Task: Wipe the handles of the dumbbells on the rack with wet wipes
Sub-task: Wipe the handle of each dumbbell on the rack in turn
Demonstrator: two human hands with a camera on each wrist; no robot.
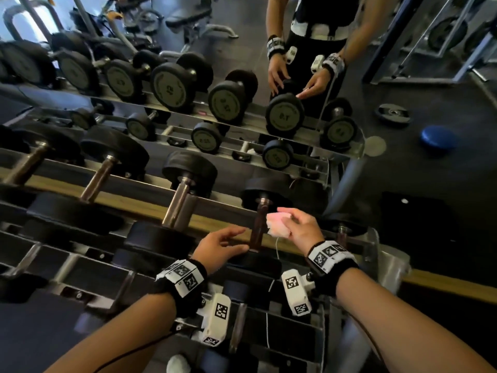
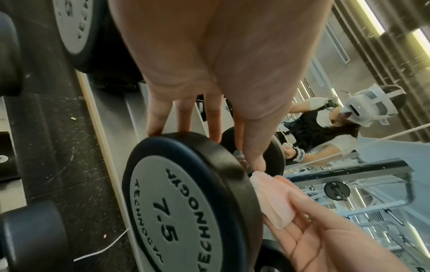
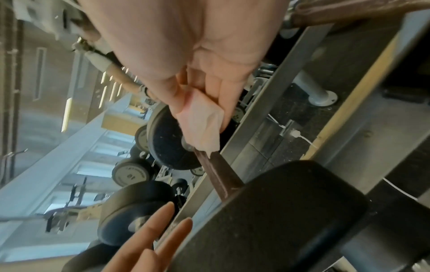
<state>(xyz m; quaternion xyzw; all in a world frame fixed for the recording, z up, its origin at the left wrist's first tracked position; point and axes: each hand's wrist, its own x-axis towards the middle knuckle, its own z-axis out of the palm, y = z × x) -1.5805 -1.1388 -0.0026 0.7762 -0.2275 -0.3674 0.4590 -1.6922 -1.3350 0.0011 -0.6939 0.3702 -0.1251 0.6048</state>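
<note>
The 7.5 dumbbell lies at the right end of the rack's top tier, its brown handle (image 1: 257, 230) running away from me between two black heads. My right hand (image 1: 289, 220) pinches a folded pinkish wet wipe (image 1: 277, 226) just right of the handle's far end. In the right wrist view the wipe (image 3: 204, 132) hangs from thumb and fingers, its lower edge at the handle (image 3: 218, 176). My left hand (image 1: 243, 238) is open, fingers straight, over the near head (image 1: 255, 262). In the left wrist view its fingertips (image 2: 154, 131) touch the rim of that head (image 2: 177, 202).
More dumbbells (image 1: 178, 200) sit in a row to the left on the grey rack rail (image 1: 150, 184). A mirror behind the rack reflects the rack and a person. A white cable (image 1: 276, 247) hangs by the handle. Lower tiers hold smaller dumbbells (image 1: 238, 329).
</note>
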